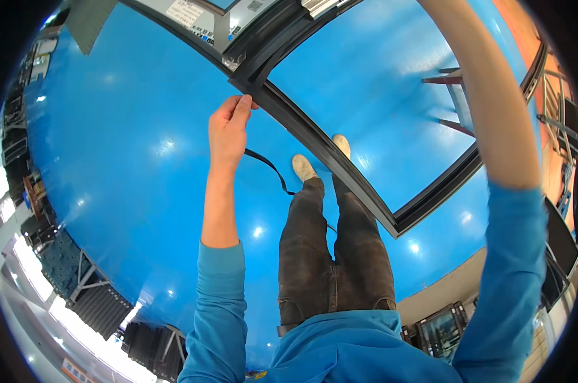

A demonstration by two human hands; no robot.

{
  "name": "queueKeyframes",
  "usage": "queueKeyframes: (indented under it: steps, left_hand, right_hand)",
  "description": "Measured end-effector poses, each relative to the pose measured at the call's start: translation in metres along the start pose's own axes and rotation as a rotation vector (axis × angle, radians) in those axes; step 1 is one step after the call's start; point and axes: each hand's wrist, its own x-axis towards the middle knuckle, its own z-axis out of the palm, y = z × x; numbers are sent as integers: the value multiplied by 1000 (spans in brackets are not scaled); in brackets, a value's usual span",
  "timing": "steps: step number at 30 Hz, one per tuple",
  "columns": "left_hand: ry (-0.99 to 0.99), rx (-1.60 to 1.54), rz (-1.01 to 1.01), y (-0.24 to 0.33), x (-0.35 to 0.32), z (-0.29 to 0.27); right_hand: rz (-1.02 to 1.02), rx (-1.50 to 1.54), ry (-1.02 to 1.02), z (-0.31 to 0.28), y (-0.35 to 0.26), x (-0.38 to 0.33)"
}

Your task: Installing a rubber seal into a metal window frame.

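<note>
My left hand (pixel 230 131) is closed at the edge of a black frame (pixel 330 156), thumb and fingers pinched together beside one of its corners. A thin black flexible strip (pixel 268 165) comes out from behind that hand and hangs in a curve toward my legs. Its other end is hard to follow. The frame has grooved dark bars and stands slanted in front of me, one corner pointing toward my body. My right forearm (pixel 493 96) reaches forward past the frame's right side and leaves the top of the picture, so the right hand is hidden.
Beyond the frame's upper end is a pale panel (pixel 196 22) with labels. A stool (pixel 458 102) with dark red legs shows through the opening. The floor (pixel 129 166) is glossy blue. Racks with dark parts (pixel 100 306) line the left, and framed dark panels (pixel 442 329) lean at lower right.
</note>
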Motion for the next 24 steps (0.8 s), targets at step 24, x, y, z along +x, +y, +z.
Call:
queueKeyframes:
  steps: [24]
  left_hand:
    - [-56,-280,-117,8,9,-15]
  right_hand:
    - [889,953,-783,37,-163,-195]
